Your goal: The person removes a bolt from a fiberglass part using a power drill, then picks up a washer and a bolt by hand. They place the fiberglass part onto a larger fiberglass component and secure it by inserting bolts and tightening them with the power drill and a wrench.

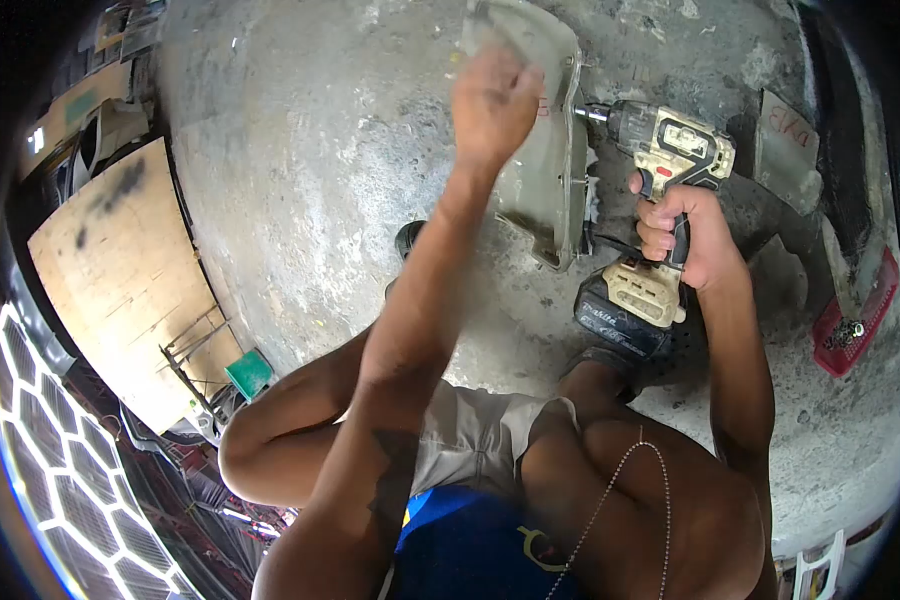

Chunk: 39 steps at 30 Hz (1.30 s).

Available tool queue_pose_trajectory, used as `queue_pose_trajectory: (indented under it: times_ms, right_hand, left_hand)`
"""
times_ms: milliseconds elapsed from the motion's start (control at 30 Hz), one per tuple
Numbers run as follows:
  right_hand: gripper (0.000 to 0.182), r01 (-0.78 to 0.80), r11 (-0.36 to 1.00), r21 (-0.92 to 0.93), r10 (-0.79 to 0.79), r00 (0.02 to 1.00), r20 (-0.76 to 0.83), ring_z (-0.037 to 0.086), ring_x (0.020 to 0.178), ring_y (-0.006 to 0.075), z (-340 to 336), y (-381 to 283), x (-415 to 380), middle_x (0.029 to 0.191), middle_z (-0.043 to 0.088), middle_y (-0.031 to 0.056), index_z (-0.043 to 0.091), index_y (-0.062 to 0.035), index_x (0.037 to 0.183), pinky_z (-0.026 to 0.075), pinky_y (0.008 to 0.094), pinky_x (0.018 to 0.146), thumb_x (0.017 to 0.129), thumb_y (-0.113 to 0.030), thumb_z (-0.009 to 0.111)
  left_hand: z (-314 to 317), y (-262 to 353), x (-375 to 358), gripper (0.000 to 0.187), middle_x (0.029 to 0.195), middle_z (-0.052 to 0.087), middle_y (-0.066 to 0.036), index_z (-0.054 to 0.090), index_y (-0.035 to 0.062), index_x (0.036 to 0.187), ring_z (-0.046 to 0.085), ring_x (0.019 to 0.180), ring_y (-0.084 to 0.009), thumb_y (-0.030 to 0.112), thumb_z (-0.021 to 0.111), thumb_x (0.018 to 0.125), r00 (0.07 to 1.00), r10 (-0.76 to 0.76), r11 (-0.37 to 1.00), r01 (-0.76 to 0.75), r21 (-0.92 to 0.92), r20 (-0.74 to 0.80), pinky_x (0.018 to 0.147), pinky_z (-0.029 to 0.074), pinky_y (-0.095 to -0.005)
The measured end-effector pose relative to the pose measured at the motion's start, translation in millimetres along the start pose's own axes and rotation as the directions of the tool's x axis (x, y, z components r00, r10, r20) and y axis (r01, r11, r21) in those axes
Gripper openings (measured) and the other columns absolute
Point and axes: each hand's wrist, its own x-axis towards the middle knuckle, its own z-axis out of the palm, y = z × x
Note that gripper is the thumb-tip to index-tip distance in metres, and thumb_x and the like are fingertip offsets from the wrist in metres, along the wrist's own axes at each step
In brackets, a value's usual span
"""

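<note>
My right hand (pixel 685 230) grips a cream-and-black cordless drill (pixel 675 145) by its handle, with the index finger at the trigger. The drill's bit points left at the raised edge of a grey moulded panel (pixel 530 170), its tip close to that edge. A large black battery (pixel 620 315) sits at the drill's base. Over the upper part of the panel, my left hand (pixel 495 100) is curled closed and blurred by motion; I cannot tell what it holds. Red marking shows on the panel beside this hand.
Grey concrete floor (pixel 310 150) lies all around. On the right are a flat grey piece (pixel 788 150) with red writing and a red tray (pixel 855 315) with small metal parts. A wooden board (pixel 120 280) and a green container (pixel 249 375) stand at left. A foot is near the battery.
</note>
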Motion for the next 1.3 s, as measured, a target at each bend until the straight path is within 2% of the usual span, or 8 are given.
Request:
queue_pose_trajectory:
  times_ms: [67,100,167,300,633,800,1233,1300]
  right_hand:
    - [0.036,0.001,1.0,-0.006,-0.001,1.0,0.014,0.042,0.048,0.0103,1.4,-0.9,-0.7,0.061,0.043,-0.0018,0.055,-0.0033,0.108,0.035,0.0269,0.046,0.072,-0.008,0.055]
    - [0.036,-0.004,1.0,-0.002,0.004,1.0,0.007,0.042,0.048,0.0103,1.9,-0.4,-1.1,0.061,0.043,-0.0018,0.055,-0.0033,0.108,0.035,0.0269,0.046,0.072,-0.008,0.055]
    - [0.037,0.018,1.0,-0.021,-0.018,1.0,-0.004,0.042,0.048,0.0104,3.3,-0.7,-1.4,0.062,0.043,-0.0018,0.055,-0.0029,0.109,0.035,0.0269,0.046,0.072,-0.009,0.055]
    - [0.037,0.015,1.0,-0.025,-0.016,1.0,-0.022,0.042,0.048,0.0105,3.3,-1.6,-2.2,0.062,0.044,-0.0017,0.054,-0.0026,0.109,0.036,0.0272,0.046,0.073,-0.009,0.055]
    - [0.036,0.012,1.0,-0.005,-0.012,0.999,-0.051,0.042,0.048,0.0111,5.1,0.0,-3.6,0.062,0.044,-0.0008,0.055,-0.0026,0.108,0.036,0.0278,0.047,0.072,-0.007,0.055]
    - [0.035,0.008,1.0,-0.025,-0.009,0.998,-0.056,0.042,0.048,0.0112,5.6,-1.9,-3.5,0.061,0.043,-0.0008,0.055,-0.0031,0.106,0.036,0.0277,0.047,0.071,-0.007,0.054]
    - [0.031,-0.024,1.0,0.004,0.024,0.999,-0.037,0.041,0.048,0.0107,0.6,-4.5,-7.0,0.061,0.044,-0.0015,0.055,-0.0045,0.103,0.035,0.0271,0.047,0.072,-0.008,0.054]
    - [0.032,-0.026,0.999,0.019,0.027,0.999,-0.031,0.041,0.048,0.0105,0.6,-5.2,-14.7,0.061,0.043,-0.0018,0.055,-0.0041,0.104,0.035,0.0269,0.047,0.072,-0.008,0.054]
  left_hand:
    - [5.8,2.6,-31.2,0.011,0.087,0.069,-0.01,0.061,0.0001,0.091,0.065,0.084,-0.0121,0.006,0.069,0.086,0.95,-0.311,0.946,0.307,-0.102,-0.025,0.074,0.051,-0.027]
    - [13.5,4.5,-37.6,0.011,0.087,0.069,-0.01,0.061,0.0001,0.091,0.065,0.084,-0.0121,0.006,0.069,0.086,0.948,-0.318,0.944,0.314,-0.104,-0.02,0.074,0.051,-0.027]
    - [27.3,16.1,-44.0,0.011,0.086,0.069,-0.008,0.06,0.0025,0.091,0.063,0.081,-0.0111,0.007,0.07,0.086,0.923,-0.358,0.867,0.273,-0.416,-0.139,0.072,0.049,-0.0257]
    - [26.8,29.8,-44.9,0.01,0.084,0.067,-0.004,0.063,0.0023,0.092,0.06,0.078,-0.0102,0.009,0.069,0.089,0.869,-0.492,0.798,0.424,-0.429,-0.058,0.071,0.047,-0.0246]
    - [36.7,60.0,-60.6,0.024,0.079,0.064,-0.003,0.068,-0.0047,0.098,0.055,0.071,-0.0096,0.019,0.063,0.096,0.82,-0.563,0.78,0.487,-0.392,-0.104,0.065,0.044,-0.0245]
    - [41.6,79.1,-66.3,0.028,0.083,0.065,-0.005,0.067,-0.0055,0.104,0.056,0.077,-0.0097,0.021,0.061,0.098,0.871,-0.44,0.886,0.38,-0.266,-0.221,0.069,0.046,-0.0256]
    - [41.7,56.0,-65.1,0.026,0.081,0.064,-0.004,0.066,-0.0042,0.1,0.057,0.074,-0.0097,0.021,0.057,0.1,0.864,-0.48,0.831,0.393,-0.395,-0.149,0.067,0.047,-0.0265]
    - [36.8,40.5,-61.7,0.026,0.081,0.066,-0.005,0.065,-0.0037,0.101,0.057,0.072,-0.0097,0.02,0.056,0.1,0.914,-0.352,0.926,0.31,-0.215,-0.199,0.066,0.046,-0.0257]
